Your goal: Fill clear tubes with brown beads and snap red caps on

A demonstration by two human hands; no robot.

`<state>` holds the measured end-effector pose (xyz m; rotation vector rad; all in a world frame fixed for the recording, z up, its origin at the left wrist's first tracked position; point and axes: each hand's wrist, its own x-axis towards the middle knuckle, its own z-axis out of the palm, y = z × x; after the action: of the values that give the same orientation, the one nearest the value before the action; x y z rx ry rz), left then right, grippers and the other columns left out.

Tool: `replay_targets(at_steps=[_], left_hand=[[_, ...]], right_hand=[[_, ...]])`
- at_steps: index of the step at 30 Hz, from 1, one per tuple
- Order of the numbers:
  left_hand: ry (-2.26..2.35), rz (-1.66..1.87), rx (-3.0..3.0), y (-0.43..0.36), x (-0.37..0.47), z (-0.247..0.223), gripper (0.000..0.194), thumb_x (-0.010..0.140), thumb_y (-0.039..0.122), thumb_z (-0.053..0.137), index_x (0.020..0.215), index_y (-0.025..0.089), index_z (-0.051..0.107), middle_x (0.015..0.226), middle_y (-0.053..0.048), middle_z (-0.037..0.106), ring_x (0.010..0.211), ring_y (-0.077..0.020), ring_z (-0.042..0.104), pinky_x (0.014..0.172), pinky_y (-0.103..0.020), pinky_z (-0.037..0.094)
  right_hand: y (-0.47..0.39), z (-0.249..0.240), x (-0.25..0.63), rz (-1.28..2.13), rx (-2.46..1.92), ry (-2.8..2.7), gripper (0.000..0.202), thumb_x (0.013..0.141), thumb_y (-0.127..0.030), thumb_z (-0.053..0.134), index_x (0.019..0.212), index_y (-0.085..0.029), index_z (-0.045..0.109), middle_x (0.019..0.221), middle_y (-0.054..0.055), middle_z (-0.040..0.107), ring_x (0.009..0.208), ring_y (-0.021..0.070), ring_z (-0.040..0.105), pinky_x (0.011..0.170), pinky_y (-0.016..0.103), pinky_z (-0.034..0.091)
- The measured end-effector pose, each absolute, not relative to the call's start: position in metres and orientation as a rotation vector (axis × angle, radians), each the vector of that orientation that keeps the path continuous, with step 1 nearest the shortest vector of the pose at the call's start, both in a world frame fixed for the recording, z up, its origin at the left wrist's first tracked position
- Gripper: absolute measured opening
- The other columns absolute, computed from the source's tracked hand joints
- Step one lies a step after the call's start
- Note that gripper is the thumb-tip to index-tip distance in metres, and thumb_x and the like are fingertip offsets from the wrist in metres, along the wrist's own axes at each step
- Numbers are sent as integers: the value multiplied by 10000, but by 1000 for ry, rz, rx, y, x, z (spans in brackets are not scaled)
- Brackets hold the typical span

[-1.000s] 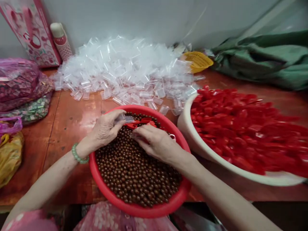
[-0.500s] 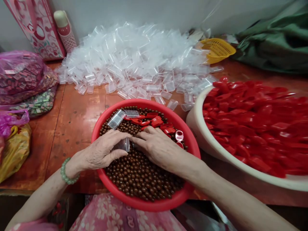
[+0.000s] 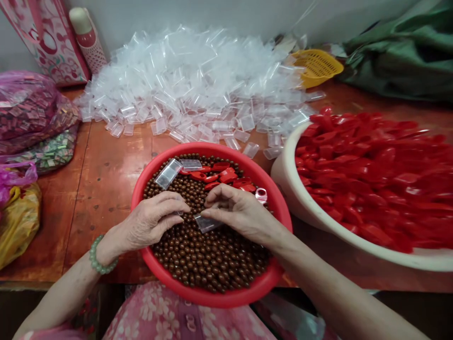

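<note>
I observe the right hand [image 3: 244,212] pinching a case [image 3: 208,224] between thumb and fingers, over the centre of the red basin [image 3: 219,298]. The case is clear, colourless, flat-faced and tilted. The left hand [image 3: 154,217], at 9 o'clock, is narrowed on a second case [image 3: 180,213]; only a clear edge shows. Glossy, round brown beads [image 3: 212,262] fill the basin. Two loose cases [image 3: 168,174] lie on them at 11 o'clock, red caps [image 3: 228,175] at 12 to 1. A heap of cases [image 3: 198,85] lies beyond at 12; a white tub [image 3: 286,165] of caps stands at 3. Markings in the purple bag [image 3: 26,87], at 10, are too small to read.
</note>
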<state>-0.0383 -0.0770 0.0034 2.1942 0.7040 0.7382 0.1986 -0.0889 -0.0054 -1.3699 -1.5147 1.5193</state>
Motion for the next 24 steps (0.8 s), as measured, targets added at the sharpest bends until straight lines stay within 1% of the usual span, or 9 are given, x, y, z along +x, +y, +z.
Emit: replay_targets(at_steps=[3, 5, 8, 11, 13, 15, 19, 21, 24], left_hand=[[755, 814, 2238, -77, -39, -1, 216, 913, 152, 544, 1112, 158, 626, 1215, -144, 651, 1156, -193, 604, 987, -349, 495], [833, 879, 2215, -76, -39, -2, 219, 892, 165, 584, 1103, 169, 644, 1203, -135, 672, 1154, -202, 613, 1002, -369, 485], [925, 879, 2073, -76, -37, 0, 204, 872, 188, 617, 1071, 160, 650, 1146, -116, 700, 1117, -197, 640, 993, -344, 493], [958, 754, 2036, -77, -36, 4, 153, 875, 149, 574, 1018, 142, 628, 1115, -106, 693, 1068, -187, 650, 942, -320, 514], [995, 631, 2101, -77, -37, 7, 167, 867, 114, 543, 1023, 134, 603, 1096, -106, 679, 1014, -182, 648, 890, -319, 525], [1029, 489, 2194, -76, -40, 9, 193, 873, 114, 525, 1056, 137, 581, 1079, -99, 666, 974, -180, 638, 860, -325, 525], [973, 220, 2438, -73, -45, 15, 201, 894, 143, 510, 1077, 174, 586, 1071, -78, 642, 1025, -199, 589, 920, -365, 497], [939, 66, 2558, -72, -42, 19, 206, 893, 134, 492, 1069, 168, 595, 1069, -85, 626, 1054, -218, 555, 951, -388, 477], [934, -141, 2680, -70, -30, 24, 223, 905, 113, 414, 1033, 133, 596, 1041, -106, 599, 1042, -243, 525, 954, -423, 460]], right_hand=[[-94, -2, 204, 1266, -1357, -1922, 104, 858, -261, 602, 782, -193, 582, 766, 4, 610, 716, 141, 576, 691, 290, 471], [-97, 2, 209, 1184, -1277, -2139, 134, 913, -218, 526, 816, -190, 614, 835, 29, 637, 791, 151, 602, 755, 298, 481], [-100, 7, 213, 1157, -1187, -2332, 185, 959, -247, 473, 970, -191, 649, 991, 62, 672, 933, 177, 628, 873, 332, 490], [-100, 12, 212, 1061, -1190, -2487, 210, 930, -296, 549, 1074, -185, 654, 1046, 79, 686, 1025, 224, 610, 939, 395, 474], [-99, 16, 211, 1008, -1181, -2604, 219, 900, -294, 598, 1073, -178, 667, 996, 82, 686, 1006, 245, 596, 920, 425, 477], [-98, 19, 209, 956, -1149, -2708, 222, 881, -288, 621, 1068, -184, 677, 958, 85, 671, 979, 256, 578, 890, 440, 480], [-98, 22, 209, 776, -1114, -2801, 249, 846, -275, 650, 1085, -210, 680, 1004, 99, 624, 1004, 272, 546, 896, 461, 463], [-98, 23, 208, 725, -1098, -2855, 246, 828, -256, 660, 1067, -203, 682, 995, 99, 610, 999, 271, 545, 896, 452, 460], [-97, 27, 203, 699, -1058, -2946, 191, 830, -195, 633, 1013, -164, 678, 962, 98, 614, 972, 257, 562, 915, 427, 455]])
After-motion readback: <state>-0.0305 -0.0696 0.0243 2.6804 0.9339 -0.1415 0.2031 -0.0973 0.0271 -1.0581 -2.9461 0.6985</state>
